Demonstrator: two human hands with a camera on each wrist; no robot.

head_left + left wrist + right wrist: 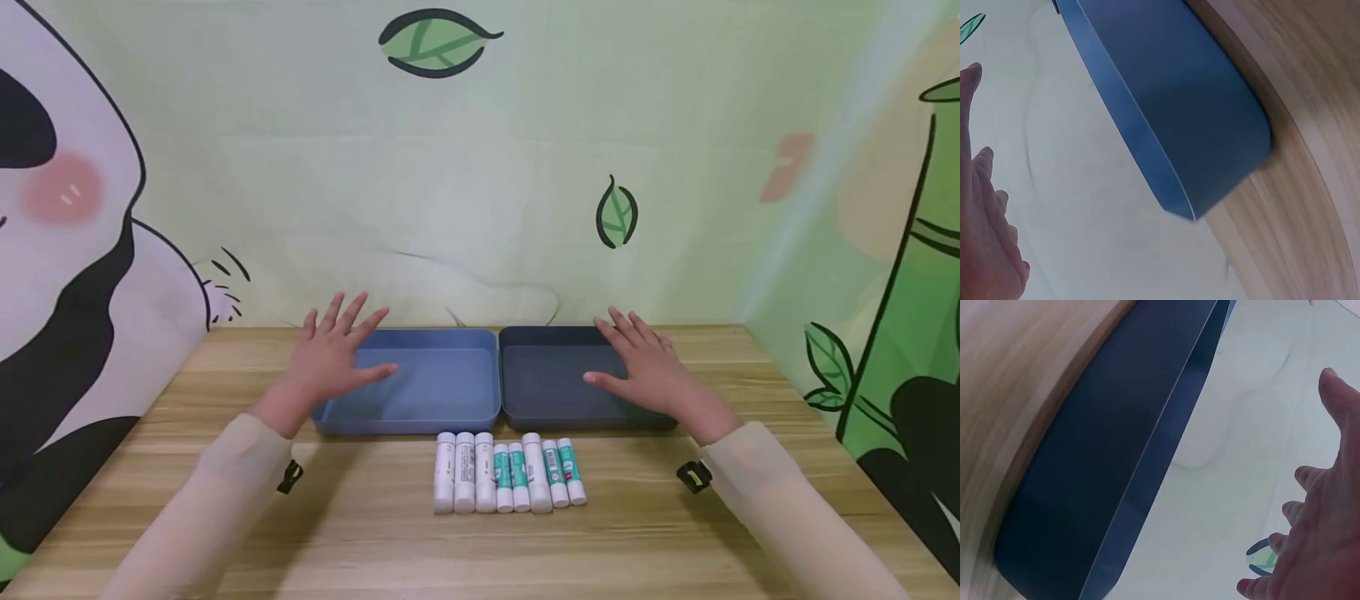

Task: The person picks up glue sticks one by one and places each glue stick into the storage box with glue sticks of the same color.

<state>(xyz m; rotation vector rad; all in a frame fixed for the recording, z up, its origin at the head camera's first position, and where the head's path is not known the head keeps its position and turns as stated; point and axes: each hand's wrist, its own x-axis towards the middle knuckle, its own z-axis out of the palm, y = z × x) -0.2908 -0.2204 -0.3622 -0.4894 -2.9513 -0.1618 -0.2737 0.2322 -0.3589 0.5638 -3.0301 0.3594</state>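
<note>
Fingers partly hide both trays by the counter's far edge; its near edge is cropped; print on the tubes is unreadable.

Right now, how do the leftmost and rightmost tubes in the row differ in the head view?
Size: the leftmost tube looks longer than the rightmost tube.
Look: the leftmost tube is mostly white; the rightmost tube has a green label between white ends.
Pose: the leftmost tube runs nearly straight up the picture; the rightmost tube slants, top end leftward.
Shared: both are on the table, touched by neither the left hand nor the right hand.
</note>
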